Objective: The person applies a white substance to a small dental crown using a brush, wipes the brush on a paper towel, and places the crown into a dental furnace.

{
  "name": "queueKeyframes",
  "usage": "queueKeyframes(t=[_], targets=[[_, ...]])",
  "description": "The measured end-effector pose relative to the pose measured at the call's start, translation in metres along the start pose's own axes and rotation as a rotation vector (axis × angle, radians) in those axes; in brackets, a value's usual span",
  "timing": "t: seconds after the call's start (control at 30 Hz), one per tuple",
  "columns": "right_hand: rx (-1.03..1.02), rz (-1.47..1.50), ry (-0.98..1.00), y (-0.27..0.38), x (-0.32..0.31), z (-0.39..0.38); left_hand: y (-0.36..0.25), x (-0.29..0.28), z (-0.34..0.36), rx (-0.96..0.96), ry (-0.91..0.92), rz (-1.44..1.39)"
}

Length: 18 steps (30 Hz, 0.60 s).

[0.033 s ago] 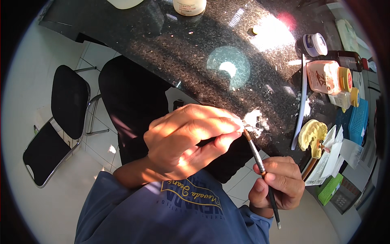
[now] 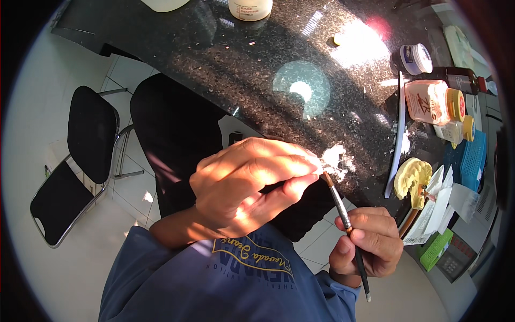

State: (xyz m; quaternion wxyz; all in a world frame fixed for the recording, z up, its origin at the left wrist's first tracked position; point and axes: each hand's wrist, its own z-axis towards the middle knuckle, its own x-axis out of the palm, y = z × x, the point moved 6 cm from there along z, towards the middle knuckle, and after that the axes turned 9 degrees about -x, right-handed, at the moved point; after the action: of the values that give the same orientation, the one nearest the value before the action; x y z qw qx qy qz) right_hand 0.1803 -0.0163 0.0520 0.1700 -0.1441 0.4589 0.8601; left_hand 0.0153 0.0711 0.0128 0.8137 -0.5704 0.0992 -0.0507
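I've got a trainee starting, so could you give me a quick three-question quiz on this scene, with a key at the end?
1. Which hand holds the brush?

2. True or false: the yellow cast lies to the right of the white patch on the table.

3. Which is nearest the bristles?
A) the chair
B) the left fingertips
C) the yellow cast

Key:
1. The right hand.
2. True.
3. B.
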Motion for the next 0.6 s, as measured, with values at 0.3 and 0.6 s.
queueKeyframes(t=[0.3, 0.6], targets=[[-0.011, -0.017, 0.017, 0.0003, 0.0011, 0.0005, 0.0009, 0.0013, -0.0013, 0.033, -0.02, -0.007], [-0.027, -0.006, 0.007, 0.0015, -0.0011, 0.0, -0.0016, 0.0003, 0.0014, 0.012, -0.012, 0.014]])
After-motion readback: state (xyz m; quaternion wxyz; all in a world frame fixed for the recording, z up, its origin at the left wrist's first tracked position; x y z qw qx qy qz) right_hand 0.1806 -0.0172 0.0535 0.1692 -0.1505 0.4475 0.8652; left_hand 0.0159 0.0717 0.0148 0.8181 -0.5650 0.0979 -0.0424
